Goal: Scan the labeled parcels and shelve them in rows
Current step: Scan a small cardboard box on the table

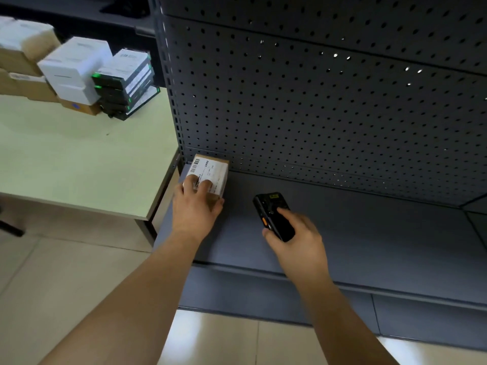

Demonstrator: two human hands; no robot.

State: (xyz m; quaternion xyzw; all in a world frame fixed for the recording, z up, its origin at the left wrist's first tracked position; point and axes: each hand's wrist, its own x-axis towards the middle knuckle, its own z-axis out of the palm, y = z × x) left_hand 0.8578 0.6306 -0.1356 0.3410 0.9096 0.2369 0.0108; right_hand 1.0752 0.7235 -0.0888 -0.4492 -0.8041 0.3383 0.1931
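My left hand grips the first parcel in the shelf corner; right hand clasps the scanner. Stacked boxes wait on the table.

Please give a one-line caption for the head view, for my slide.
Left hand grips a labeled parcel in the back-left corner of the shelf; right hand holds a black scanner.

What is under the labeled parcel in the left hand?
The grey shelf, near its back left corner. The parcel and the left hand cover its bottom edge, so contact cannot be seen.
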